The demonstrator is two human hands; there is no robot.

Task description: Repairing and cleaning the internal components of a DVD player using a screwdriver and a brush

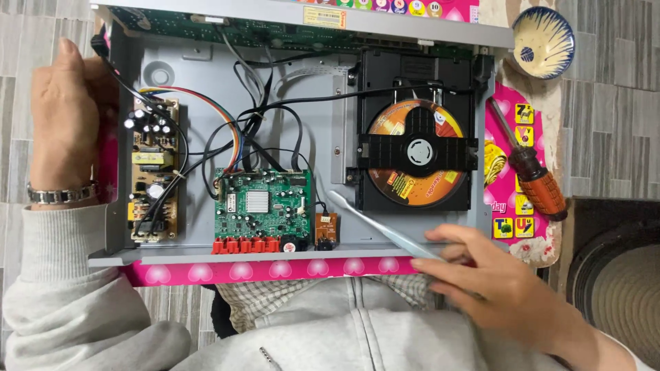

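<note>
An opened disc player chassis (185, 75) lies on a pink mat. Inside are a green circuit board (262, 206), a brown power board (154, 172) and a black disc drive with an orange disc (419, 151). My left hand (65, 110) rests on the chassis's left wall, a metal watch on its wrist. My right hand (495, 278) is at the front right corner, holding a thin grey flat tool (375, 223) whose tip reaches toward the small brown board (326, 228) beside the green board.
A screwdriver (529, 165) with an orange and black handle lies on the pink mat (275, 269) right of the chassis. A blue-and-white bowl (543, 41) sits at top right. A dark round object (619, 288) is at lower right. Tiled floor surrounds.
</note>
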